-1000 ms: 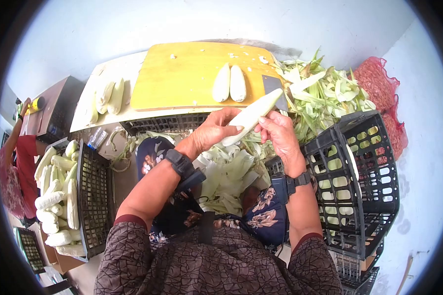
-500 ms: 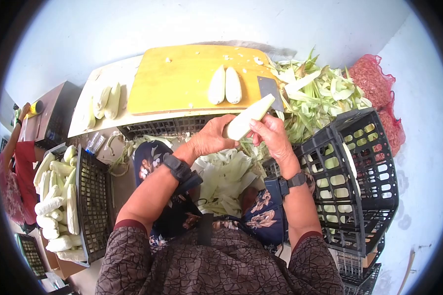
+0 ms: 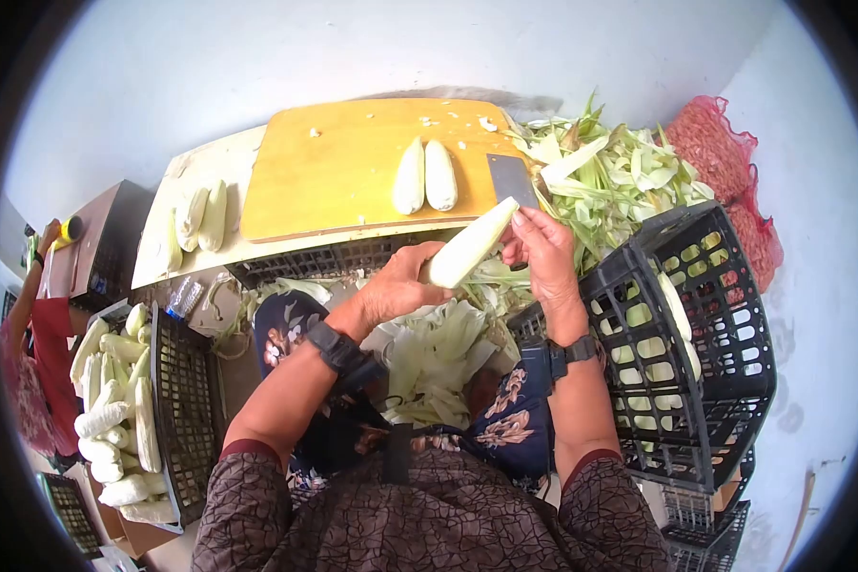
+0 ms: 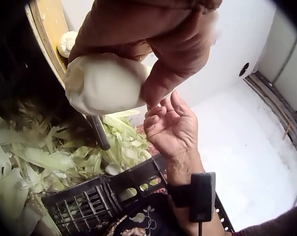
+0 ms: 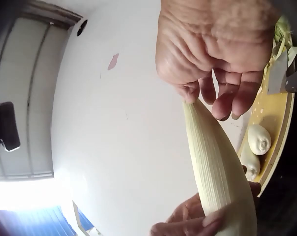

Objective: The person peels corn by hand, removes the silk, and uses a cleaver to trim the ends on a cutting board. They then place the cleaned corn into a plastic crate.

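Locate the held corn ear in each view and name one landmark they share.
Head: corn ear near centre, between left hand and right hand.
Left wrist: corn ear upper left.
Right wrist: corn ear lower right of centre, tip upward.
Shared landmark: yellow board, top in head, upper left in left wrist, right in right wrist.

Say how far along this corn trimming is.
Looks done: two pale corn ears on the yellow board, green husks heaped beside it. In hand: a pale-green ear, left hand round its base, right hand pinching its tip. Possibly remaining: whitish ears in the black plastic crate at left, stage unclear.
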Tool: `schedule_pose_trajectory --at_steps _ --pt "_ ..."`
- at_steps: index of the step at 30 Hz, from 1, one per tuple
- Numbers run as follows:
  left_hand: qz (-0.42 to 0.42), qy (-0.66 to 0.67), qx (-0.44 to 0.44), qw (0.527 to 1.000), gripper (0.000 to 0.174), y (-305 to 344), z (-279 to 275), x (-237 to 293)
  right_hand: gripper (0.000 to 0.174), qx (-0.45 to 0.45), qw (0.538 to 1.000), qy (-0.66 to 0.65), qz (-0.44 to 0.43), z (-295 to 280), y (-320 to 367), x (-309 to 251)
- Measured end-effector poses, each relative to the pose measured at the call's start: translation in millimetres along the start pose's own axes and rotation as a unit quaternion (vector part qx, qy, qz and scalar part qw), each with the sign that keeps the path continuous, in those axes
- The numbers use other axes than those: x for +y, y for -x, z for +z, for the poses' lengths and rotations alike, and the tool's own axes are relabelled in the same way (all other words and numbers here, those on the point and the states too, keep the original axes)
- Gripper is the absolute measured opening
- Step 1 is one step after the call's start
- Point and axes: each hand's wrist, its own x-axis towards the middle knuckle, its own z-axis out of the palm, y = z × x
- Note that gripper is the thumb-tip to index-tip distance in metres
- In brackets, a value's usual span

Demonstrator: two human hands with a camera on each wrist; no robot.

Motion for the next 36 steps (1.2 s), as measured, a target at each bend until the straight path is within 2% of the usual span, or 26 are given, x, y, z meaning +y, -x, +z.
schedule_pose_trajectory --at_steps 5,7,8,10,11,13,16,17,19,21,25,26,27,30,33,34,36 --pt "-0.039 0.082 -0.023 0.996 0.044 7.4 12.1 7.3 0.021 0.007 1.0 -0.006 0.0 -1.8 3.0 -2.8" --pt "-0.06 0.208 -0.022 0.976 0.04 12.0 19.3 2.9 0.019 0.0 1.0 0.009 0.008 -0.8 3.6 -3.8" --pt "-0.06 0.206 -0.027 0.976 0.04 14.8 22.3 1.9 0.019 0.005 1.0 0.009 0.006 -0.3 3.7 -2.6" --pt "-0.092 0.296 -0.059 0.949 0.046 19.9 29.0 -0.4 0.018 -0.016 0.999 0.045 0.007 1.2 4.9 -0.6" --pt "-0.092 0.296 -0.069 0.948 0.046 22.6 31.1 -0.8 0.02 -0.02 0.995 0.097 0.012 2.9 5.9 -1.6" --pt "-0.135 0.374 -0.084 0.914 0.047 29.1 31.4 -2.0 0.021 -0.017 0.993 0.121 0.004 7.6 5.7 2.8" --pt "-0.146 0.4 -0.051 0.904 0.043 36.9 33.0 -13.1 0.022 -0.041 0.99 0.129 0.04 12.0 6.0 11.3" --pt "-0.149 0.405 -0.04 0.901 0.039 37.8 33.3 -20.2 0.023 -0.05 0.988 0.147 0.017 14.2 7.0 15.9" --pt "-0.161 0.398 -0.037 0.902 0.039 38.8 33.9 -26.4 0.029 -0.081 0.971 0.217 0.057 19.3 6.3 22.2" --pt "-0.174 0.377 -0.007 0.91 0.037 40.8 35.0 -28.4 0.037 -0.083 0.949 0.303 0.009 23.1 -0.4 42.1" --pt "-0.174 0.341 0.016 0.924 0.031 40.8 38.4 -31.9 0.039 -0.069 0.941 0.331 0.033 27.4 2.3 44.5" --pt "-0.177 0.342 0.017 0.923 0.031 41.1 39.7 -31.5 0.04 -0.082 0.944 0.31 0.073 28.4 4.6 42.1" --pt "-0.173 0.355 0.027 0.918 0.029 40.4 41.4 -30.8 0.04 -0.085 0.944 0.309 0.075 29.8 7.2 40.0" --pt "-0.18 0.365 0.048 0.912 0.032 37.5 41.9 -32.3 0.039 -0.087 0.922 0.376 -0.005 34.7 14.5 46.2" --pt "-0.146 0.376 0.069 0.912 0.034 37.9 46.6 -27.3 0.04 -0.077 0.92 0.384 -0.016 38.6 23.8 53.6" --pt "-0.137 0.396 0.069 0.906 0.034 36.3 46.9 -31.2 0.041 -0.074 0.909 0.41 0.004 42.4 31.3 45.1" --pt "-0.126 0.416 0.057 0.899 0.033 34.8 42.9 -38.5 0.045 -0.056 0.906 0.418 -0.024 46.5 39.8 51.0"
